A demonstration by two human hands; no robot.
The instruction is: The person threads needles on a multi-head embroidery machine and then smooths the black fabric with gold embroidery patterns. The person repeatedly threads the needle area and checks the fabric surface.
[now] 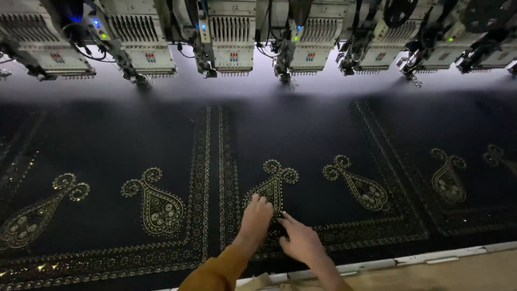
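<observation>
Nearest us, our left hand (255, 216) lies flat, fingers together and pressed onto the lower body of a gold paisley motif (272, 186); our right hand (300, 241) sits just beside it, index finger extended and touching the dark fabric (301, 140) at the motif's lower edge, the other fingers loosely curled. Neither hand pinches anything that we can see. The motif lies in the panel straight ahead, right of the vertical double border (214, 172). Risks, as we judge them: a push from the flat palm could drag the stretched cloth and throw the stitching out of line with its neighbours; a fingernail could snag the raised gold thread; and our mustard sleeve (218, 272) hangs near the work. Reaching further would bring fingers toward the needles. The cloth spans the whole bed, taut, with a pale frame rail (431, 257) along the near edge and more paisleys left and right. Beyond, a lit strip, then a row of embroidery heads (231, 35) with small green and blue lights. The room behind is not visible.
</observation>
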